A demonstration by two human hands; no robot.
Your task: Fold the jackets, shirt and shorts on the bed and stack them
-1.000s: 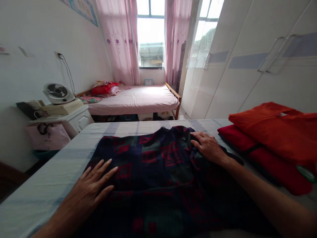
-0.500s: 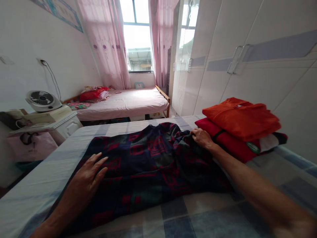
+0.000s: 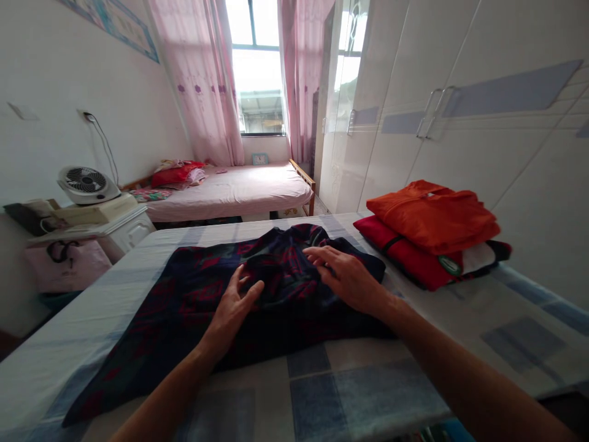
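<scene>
A dark navy garment (image 3: 184,319) with red and green patterning lies spread on the bed (image 3: 317,399), its kind unclear. Its far middle part is rumpled and its right end is folded over. Over the garment's middle is my left hand (image 3: 230,307), thumb and fingers apart, holding nothing. My right hand (image 3: 345,276) is above the rumpled right part, its fingers extended and loosely bent, with no cloth visibly gripped. Whether its fingertips touch the fabric I cannot tell. To the right sits a stack of folded clothes, an orange one (image 3: 432,215) on top of a red one (image 3: 414,261).
White wardrobe doors (image 3: 483,159) line the right side. At the far end, a second bed (image 3: 257,190) stands below a window with pink curtains (image 3: 197,92). On the left, a fan (image 3: 87,183) rests above a white cabinet (image 3: 133,230), with a pink bag (image 3: 69,267) beside it.
My right hand has moved left from the garment's right end, which is now folded inward. My left hand has moved right, to the garment's middle.
</scene>
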